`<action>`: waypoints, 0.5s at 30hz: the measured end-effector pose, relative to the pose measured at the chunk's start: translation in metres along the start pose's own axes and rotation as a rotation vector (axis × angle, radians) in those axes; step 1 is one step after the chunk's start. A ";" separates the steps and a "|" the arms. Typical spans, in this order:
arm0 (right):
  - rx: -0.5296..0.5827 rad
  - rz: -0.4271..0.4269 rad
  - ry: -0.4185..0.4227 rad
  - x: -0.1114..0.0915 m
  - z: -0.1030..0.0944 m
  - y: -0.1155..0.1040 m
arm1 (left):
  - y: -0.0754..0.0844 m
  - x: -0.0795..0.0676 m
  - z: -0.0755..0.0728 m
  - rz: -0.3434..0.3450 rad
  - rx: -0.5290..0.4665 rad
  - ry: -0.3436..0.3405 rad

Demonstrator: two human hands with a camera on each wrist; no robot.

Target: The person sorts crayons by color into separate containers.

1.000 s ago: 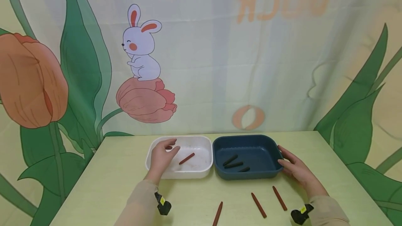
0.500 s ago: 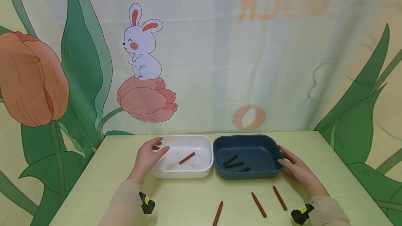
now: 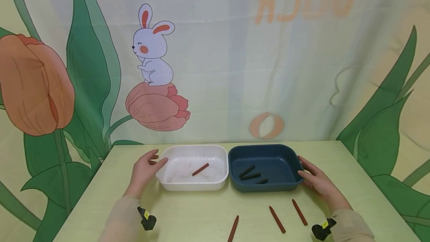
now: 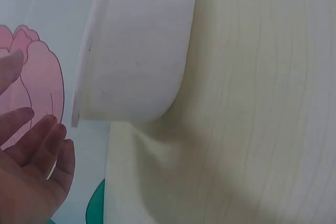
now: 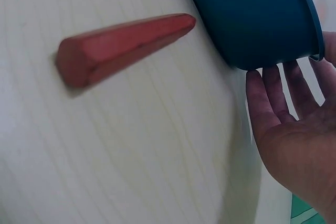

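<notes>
Stretching left to right across the head view's lower centre, the white tray (image 3: 193,186) lies just right of the left hand (image 3: 142,170). Left wrist view: that hand is relaxed, holding nothing; right wrist view: the right hand (image 5: 302,145) touches the blue tray (image 5: 252,19), upper right, with straight fingers.

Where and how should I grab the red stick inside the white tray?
Pinch the red stick across its middle, coming from above, thumb on one long side and fingers on the other. It is slim and lies slanted on the floor of the white tray, whose raised walls hinder a low sideways approach. The left hand seems the handier one, being beside that tray.
</notes>
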State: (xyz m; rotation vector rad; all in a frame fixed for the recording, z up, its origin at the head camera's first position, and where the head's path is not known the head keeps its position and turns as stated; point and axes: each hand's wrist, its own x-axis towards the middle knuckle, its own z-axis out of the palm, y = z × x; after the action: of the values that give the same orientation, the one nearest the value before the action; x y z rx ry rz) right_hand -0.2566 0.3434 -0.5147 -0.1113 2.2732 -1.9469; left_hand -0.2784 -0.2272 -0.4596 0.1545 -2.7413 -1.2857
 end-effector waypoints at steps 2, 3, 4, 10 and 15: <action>-0.006 0.008 0.000 0.000 0.000 0.000 | -0.004 0.000 -0.001 -0.012 -0.001 -0.007; -0.009 0.012 -0.001 0.000 0.000 0.001 | -0.006 0.000 -0.002 -0.017 -0.002 -0.011; -0.009 0.013 -0.002 0.000 0.000 0.001 | -0.007 0.000 -0.003 -0.022 -0.005 -0.018; -0.009 0.005 -0.002 -0.002 -0.001 0.004 | -0.014 -0.001 -0.005 -0.038 -0.035 -0.052; -0.034 -0.013 0.008 -0.007 -0.003 0.005 | -0.022 0.000 -0.004 -0.078 -0.086 -0.090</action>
State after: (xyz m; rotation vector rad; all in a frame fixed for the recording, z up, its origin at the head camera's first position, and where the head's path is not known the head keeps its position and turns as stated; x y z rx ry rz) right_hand -0.2504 0.3481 -0.5192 -0.1231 2.3167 -1.9192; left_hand -0.2766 -0.2443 -0.4739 0.2022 -2.7734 -1.4621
